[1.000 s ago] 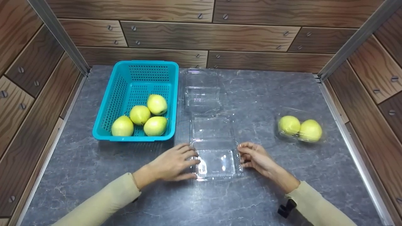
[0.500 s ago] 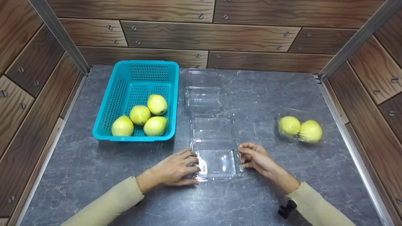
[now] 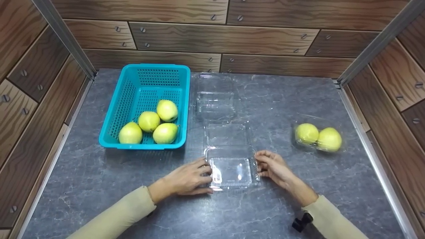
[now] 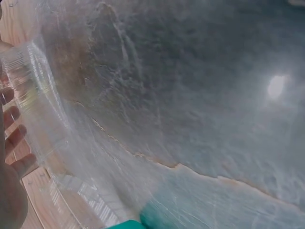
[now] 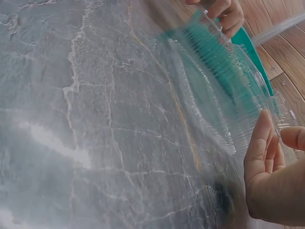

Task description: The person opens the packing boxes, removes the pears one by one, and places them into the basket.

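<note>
A clear plastic clamshell container [image 3: 230, 171] lies unfolded on the grey marbled table, its lid [image 3: 227, 134] spread away from me. Along the left side of its near half, my left hand [image 3: 194, 176] touches the wall with spread, fairly straight fingers; the thumb is at the near corner. My right hand [image 3: 274, 168] pinches the right rim, with the thumb [image 5: 291, 137] on one side of the edge and fingers on the other. In the left wrist view the left fingers [image 4: 15, 138] lie against the see-through plastic [image 4: 45, 102]. Nothing lies inside this container.
A turquoise basket [image 3: 109, 116] with several yellow-green pears [image 3: 149, 121] stands at the left. Behind the held container is another unfolded clear container [image 3: 215, 99]. At the right, a closed clear container [image 3: 312, 117] holds two pears [image 3: 329, 139]. Wood-patterned walls [image 3: 219, 38] surround the table.
My left hand has slid a little toward the near corner of the clamshell container. The container has shifted very slightly right, with my right hand still at its rim.
</note>
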The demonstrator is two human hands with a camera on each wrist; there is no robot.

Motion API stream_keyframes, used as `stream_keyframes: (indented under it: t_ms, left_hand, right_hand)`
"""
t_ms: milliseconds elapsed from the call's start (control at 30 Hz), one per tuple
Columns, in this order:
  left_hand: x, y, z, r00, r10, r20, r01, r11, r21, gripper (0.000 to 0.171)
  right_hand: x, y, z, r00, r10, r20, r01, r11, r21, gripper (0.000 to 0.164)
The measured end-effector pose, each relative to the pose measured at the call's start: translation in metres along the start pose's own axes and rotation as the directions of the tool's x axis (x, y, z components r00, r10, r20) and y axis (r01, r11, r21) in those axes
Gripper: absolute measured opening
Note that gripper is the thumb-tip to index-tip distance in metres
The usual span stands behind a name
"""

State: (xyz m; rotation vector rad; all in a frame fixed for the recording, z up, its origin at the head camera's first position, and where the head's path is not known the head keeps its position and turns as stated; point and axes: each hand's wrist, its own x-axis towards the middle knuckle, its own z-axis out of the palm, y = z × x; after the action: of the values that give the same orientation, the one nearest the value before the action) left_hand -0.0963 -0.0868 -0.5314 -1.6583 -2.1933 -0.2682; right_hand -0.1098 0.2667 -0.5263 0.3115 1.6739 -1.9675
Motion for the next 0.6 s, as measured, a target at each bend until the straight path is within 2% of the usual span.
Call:
stream_keyframes:
  t_ms: [600]
  left_hand:
    - [0.022, -0.003, 0.008, 0.999, 0.013, 0.038, -0.012, 1.0, -0.021, 0.034]
  right_hand:
    - [-0.007, -0.004, -0.023, 1.0, -0.003, 0.011, 0.003, 1.0, 0.004, 0.008]
